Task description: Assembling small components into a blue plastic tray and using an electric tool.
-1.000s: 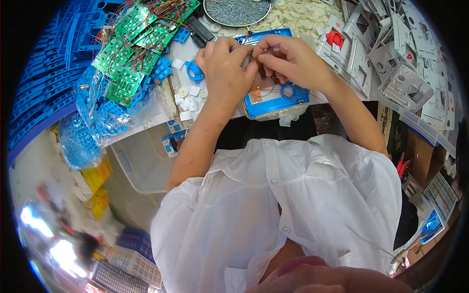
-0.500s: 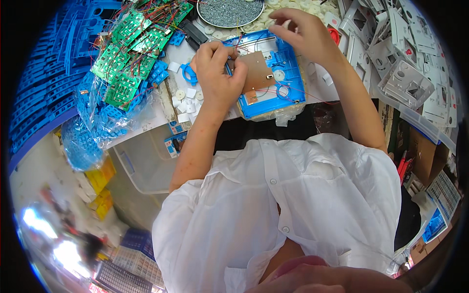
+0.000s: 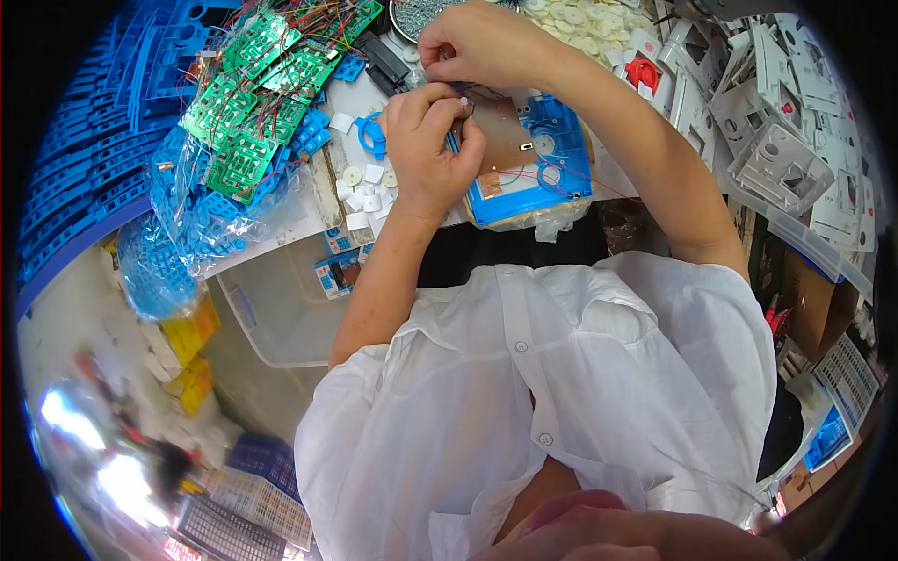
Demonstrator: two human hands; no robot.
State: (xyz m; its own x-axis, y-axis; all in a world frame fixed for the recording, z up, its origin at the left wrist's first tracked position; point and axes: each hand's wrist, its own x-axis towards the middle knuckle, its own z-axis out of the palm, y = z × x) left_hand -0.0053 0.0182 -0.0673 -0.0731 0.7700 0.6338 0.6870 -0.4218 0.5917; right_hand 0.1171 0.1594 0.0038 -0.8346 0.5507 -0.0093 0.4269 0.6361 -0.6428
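Note:
My left hand (image 3: 426, 150) grips the left edge of a blue plastic housing (image 3: 564, 178) that lies on the bench in front of me. A brown circuit board (image 3: 505, 136) with thin red wires sits inside the housing. My right hand (image 3: 486, 42) is above the housing's far edge, by the rim of a round dish of small screws (image 3: 419, 13). Its fingertips are pinched together, and whether they hold anything is hidden.
A heap of green circuit boards (image 3: 253, 93) with wires lies at the left over bagged blue parts (image 3: 178, 252). Also on the bench are a blue ring (image 3: 372, 136), small white pieces (image 3: 360, 192), white discs (image 3: 580, 33) and grey-white plastic housings (image 3: 776, 150). A clear bin (image 3: 271, 309) stands below the bench.
My right hand left the housing, reached up to the right, then swung left to the screw dish. The left hand kept its grip on the housing.

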